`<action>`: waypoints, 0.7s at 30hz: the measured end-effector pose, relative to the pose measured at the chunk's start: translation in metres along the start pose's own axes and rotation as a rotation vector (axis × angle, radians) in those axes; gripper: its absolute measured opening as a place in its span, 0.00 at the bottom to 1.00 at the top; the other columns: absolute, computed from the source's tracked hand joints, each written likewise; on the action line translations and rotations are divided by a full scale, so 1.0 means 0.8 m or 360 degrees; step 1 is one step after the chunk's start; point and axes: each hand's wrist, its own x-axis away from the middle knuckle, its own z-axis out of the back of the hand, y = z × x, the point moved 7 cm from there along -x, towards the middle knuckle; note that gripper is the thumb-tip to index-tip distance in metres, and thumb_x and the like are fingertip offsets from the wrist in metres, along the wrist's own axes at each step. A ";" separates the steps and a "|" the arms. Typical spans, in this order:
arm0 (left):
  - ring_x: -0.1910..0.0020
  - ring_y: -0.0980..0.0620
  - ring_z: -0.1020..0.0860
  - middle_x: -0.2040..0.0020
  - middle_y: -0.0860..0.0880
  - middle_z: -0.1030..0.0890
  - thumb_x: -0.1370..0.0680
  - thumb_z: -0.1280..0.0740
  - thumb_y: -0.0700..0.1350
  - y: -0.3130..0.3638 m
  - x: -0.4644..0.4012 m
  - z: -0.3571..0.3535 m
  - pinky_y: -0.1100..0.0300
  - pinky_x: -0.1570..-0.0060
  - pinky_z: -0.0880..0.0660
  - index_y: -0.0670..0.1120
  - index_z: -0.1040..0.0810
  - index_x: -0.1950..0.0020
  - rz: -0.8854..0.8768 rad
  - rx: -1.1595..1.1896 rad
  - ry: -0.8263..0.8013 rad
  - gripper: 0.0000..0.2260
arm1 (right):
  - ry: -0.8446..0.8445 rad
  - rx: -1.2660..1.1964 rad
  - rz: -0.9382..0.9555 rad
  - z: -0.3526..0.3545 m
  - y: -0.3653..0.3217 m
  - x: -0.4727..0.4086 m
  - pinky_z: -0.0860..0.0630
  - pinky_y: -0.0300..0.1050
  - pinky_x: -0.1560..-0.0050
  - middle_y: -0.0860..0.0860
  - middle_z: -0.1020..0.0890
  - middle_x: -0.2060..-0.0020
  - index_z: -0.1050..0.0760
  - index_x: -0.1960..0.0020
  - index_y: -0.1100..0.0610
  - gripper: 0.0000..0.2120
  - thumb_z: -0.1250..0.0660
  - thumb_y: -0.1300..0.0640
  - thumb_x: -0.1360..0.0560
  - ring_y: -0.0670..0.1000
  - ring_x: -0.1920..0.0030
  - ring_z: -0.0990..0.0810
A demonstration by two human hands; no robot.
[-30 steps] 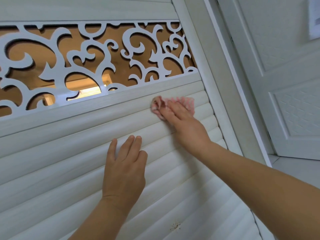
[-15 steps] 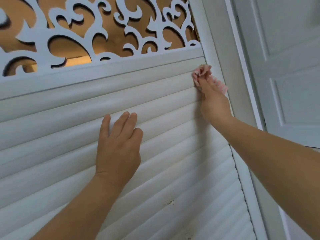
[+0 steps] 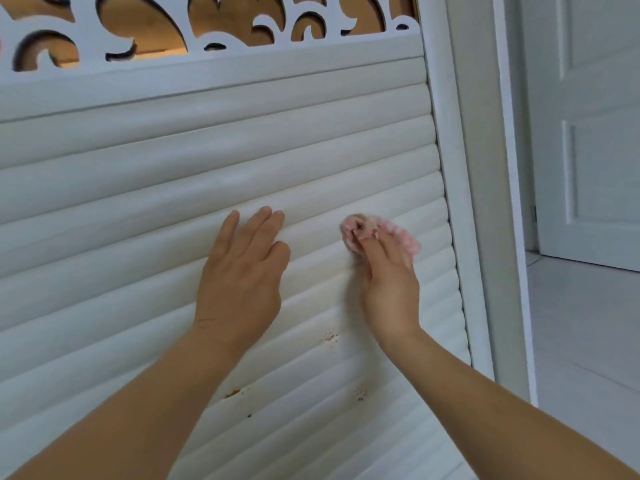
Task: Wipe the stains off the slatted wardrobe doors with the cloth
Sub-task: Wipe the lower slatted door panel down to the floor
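The right hand (image 3: 389,282) has come down and back in from the right-hand edge of the slatted wardrobe door (image 3: 138,188). Half a second ago it was pushing the cloth (image 3: 377,233) into the corner where the top slats meet the white door frame (image 3: 450,202); a second ago it was rubbing just under the fretwork panel (image 3: 207,32). Now the bunched pink-and-white cloth sits several slats lower, apart from the frame, pinched under the fingertips (image 3: 370,244) and pressed against the slats. The left hand (image 3: 242,275) is where it was, fingers straight and flat on the slats beside the right hand, holding nothing and apparently steadying the door.

The view has also tipped downward, so more of the lower door shows. That brings the remaining dirt into sight: a cluster of brownish specks (image 3: 330,337) just below and between the two wrists, an orange-brown smear (image 3: 233,393) beside the left forearm with a small dark dot under it, and another speckled patch (image 3: 360,394) near the right forearm. None of these has been touched by the cloth, which lies well above them.

My reading is that the upper slats are finished and the wiping is working its way down toward the stains. The bulk of the real job, the visible marks, seems to lie ahead, and the cloth needs to travel a few more slats down to reach the nearest specks
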 end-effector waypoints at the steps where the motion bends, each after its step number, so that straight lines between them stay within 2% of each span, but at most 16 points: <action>1: 0.37 0.40 0.26 0.40 0.38 0.22 0.31 0.46 0.31 0.005 0.010 0.000 0.43 0.33 0.40 0.40 0.25 0.64 -0.0012 0.0009 -0.0016 0.11 | 0.0001 -0.0013 0.0071 -0.005 -0.011 0.017 0.32 0.44 0.45 0.58 0.25 0.37 0.25 0.35 0.58 0.22 0.42 0.69 0.27 0.61 0.38 0.28; 5: 0.39 0.41 0.25 0.41 0.39 0.22 0.30 0.44 0.33 0.003 0.035 0.003 0.43 0.35 0.38 0.42 0.26 0.64 0.0066 0.0064 -0.0064 0.10 | -0.0083 -0.0082 0.0377 -0.028 -0.062 0.057 0.33 0.45 0.38 0.58 0.22 0.41 0.21 0.42 0.59 0.18 0.43 0.63 0.27 0.58 0.40 0.29; 8: 0.40 0.43 0.28 0.42 0.39 0.21 0.30 0.46 0.34 -0.015 0.049 0.016 0.45 0.35 0.38 0.43 0.26 0.65 0.0196 0.0097 -0.0053 0.11 | -0.0124 -0.0048 0.0631 -0.033 -0.084 0.055 0.25 0.51 0.47 0.57 0.20 0.45 0.20 0.45 0.58 0.18 0.43 0.64 0.29 0.57 0.44 0.28; 10: 0.40 0.44 0.30 0.42 0.38 0.22 0.32 0.46 0.34 -0.027 0.056 0.024 0.46 0.35 0.39 0.43 0.27 0.66 0.0235 0.0097 -0.0042 0.10 | -0.0026 -0.0030 0.0600 -0.025 -0.072 0.039 0.22 0.51 0.51 0.56 0.19 0.47 0.19 0.46 0.59 0.19 0.44 0.64 0.31 0.56 0.45 0.28; 11: 0.39 0.44 0.30 0.41 0.38 0.22 0.32 0.46 0.33 -0.034 0.060 0.029 0.46 0.34 0.40 0.43 0.27 0.66 0.0248 0.0092 -0.0039 0.10 | 0.0066 -0.0046 0.0494 -0.020 -0.064 0.031 0.23 0.51 0.50 0.56 0.19 0.48 0.19 0.47 0.60 0.19 0.44 0.64 0.31 0.55 0.46 0.29; 14: 0.40 0.44 0.31 0.42 0.38 0.22 0.32 0.47 0.33 -0.048 0.070 0.041 0.49 0.33 0.42 0.42 0.27 0.66 0.0266 0.0082 0.0001 0.10 | 0.0267 -0.0110 0.0050 -0.015 -0.048 0.024 0.30 0.45 0.44 0.58 0.19 0.48 0.20 0.46 0.61 0.20 0.46 0.63 0.31 0.57 0.46 0.28; 16: 0.40 0.43 0.30 0.43 0.38 0.22 0.32 0.47 0.32 -0.052 0.075 0.045 0.49 0.33 0.41 0.42 0.27 0.66 0.0253 0.0078 0.0023 0.10 | 0.0280 -0.0144 -0.0085 -0.023 -0.057 0.027 0.37 0.44 0.41 0.58 0.20 0.47 0.21 0.44 0.61 0.20 0.46 0.62 0.29 0.61 0.46 0.27; 18: 0.41 0.43 0.30 0.43 0.38 0.22 0.32 0.46 0.32 -0.054 0.079 0.046 0.48 0.34 0.40 0.41 0.27 0.66 0.0257 0.0086 0.0032 0.10 | 0.0258 -0.0120 0.0019 -0.034 -0.081 0.038 0.36 0.47 0.41 0.58 0.20 0.48 0.21 0.44 0.59 0.19 0.44 0.62 0.29 0.60 0.47 0.28; 21: 0.42 0.43 0.30 0.44 0.38 0.21 0.32 0.45 0.32 -0.050 0.083 0.043 0.49 0.35 0.39 0.42 0.27 0.67 0.0264 0.0112 0.0035 0.09 | 0.0170 -0.0029 0.0396 -0.048 -0.119 0.066 0.27 0.51 0.51 0.55 0.21 0.49 0.20 0.47 0.56 0.16 0.41 0.62 0.31 0.57 0.49 0.29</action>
